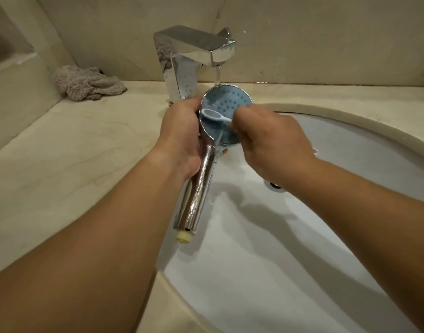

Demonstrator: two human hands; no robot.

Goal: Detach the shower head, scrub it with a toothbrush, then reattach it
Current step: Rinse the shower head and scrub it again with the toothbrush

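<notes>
Holding wet chrome shower head (226,109) over sink (350,121), left hand (182,138) wrapped at neck; slippery, rigid, I judge. Right hand (268,140) pinches toothbrush (213,115) on face.

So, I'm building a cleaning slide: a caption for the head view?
Left hand holds the shower head under the running faucet while the right hand scrubs it with a toothbrush.

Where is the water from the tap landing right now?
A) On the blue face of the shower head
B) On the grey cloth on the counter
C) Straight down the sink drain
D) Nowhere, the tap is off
A: the stream from the tap falls onto the top edge of the shower head, which the left hand holds over the sink.
</notes>
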